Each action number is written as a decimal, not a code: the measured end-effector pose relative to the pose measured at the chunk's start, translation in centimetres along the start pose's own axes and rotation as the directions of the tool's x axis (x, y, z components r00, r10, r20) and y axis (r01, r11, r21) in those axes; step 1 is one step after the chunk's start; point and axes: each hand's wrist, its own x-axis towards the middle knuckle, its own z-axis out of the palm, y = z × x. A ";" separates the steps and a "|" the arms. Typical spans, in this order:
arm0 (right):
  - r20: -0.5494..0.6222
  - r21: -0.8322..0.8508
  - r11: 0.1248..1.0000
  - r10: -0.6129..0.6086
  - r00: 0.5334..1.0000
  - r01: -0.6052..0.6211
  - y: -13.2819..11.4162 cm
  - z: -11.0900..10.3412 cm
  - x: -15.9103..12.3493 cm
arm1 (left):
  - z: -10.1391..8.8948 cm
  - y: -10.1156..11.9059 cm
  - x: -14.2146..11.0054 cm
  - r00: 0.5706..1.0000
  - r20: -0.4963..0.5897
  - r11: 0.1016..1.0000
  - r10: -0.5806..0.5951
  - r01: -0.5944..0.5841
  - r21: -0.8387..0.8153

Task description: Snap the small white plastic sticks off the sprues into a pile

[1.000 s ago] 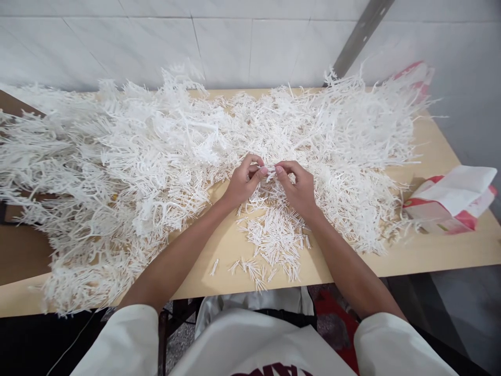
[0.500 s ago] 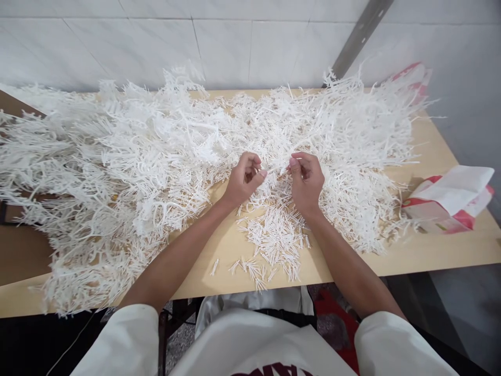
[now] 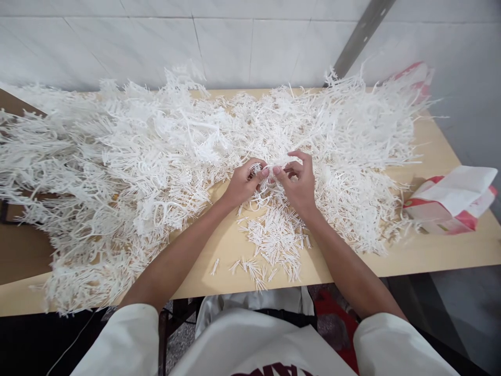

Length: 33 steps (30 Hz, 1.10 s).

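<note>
A wide heap of white plastic branched sprues (image 3: pixel 129 156) covers most of a light wooden table (image 3: pixel 422 250). My left hand (image 3: pixel 245 183) and my right hand (image 3: pixel 299 183) meet at the heap's front middle, fingertips almost touching. Both pinch one small white sprue piece (image 3: pixel 270 173) between thumbs and fingers. Just below the hands lies a loose pile of short white sticks (image 3: pixel 274 240), spreading toward the table's front edge.
A red and white plastic bag (image 3: pixel 450 201) lies on the table at the right. Another red and white bag (image 3: pixel 415 78) shows behind the heap at the far right. A tiled wall runs along the back, and a grey metal post (image 3: pixel 362 34) leans against it.
Half a second ago my hands were pulled apart, the right one farther right. They have come back together over the same spot, pinching a white piece.
</note>
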 end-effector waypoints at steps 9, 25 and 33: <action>-0.120 0.052 0.998 -0.037 0.992 0.043 -0.4 0.0 0.0 | 0.0 0.0 0.0 0.983 -0.057 0.962 0.174 -0.157 0.224; 0.159 -0.309 0.908 -0.243 0.957 0.282 0.2 -0.1 -0.2 | 0.9 -0.8 -0.2 0.947 -0.046 0.848 0.318 -0.262 0.460; 0.118 -0.445 0.788 -0.419 0.900 0.425 1.0 0.3 -0.4 | 1.0 -0.7 -0.5 0.951 -0.035 0.815 0.308 -0.245 0.526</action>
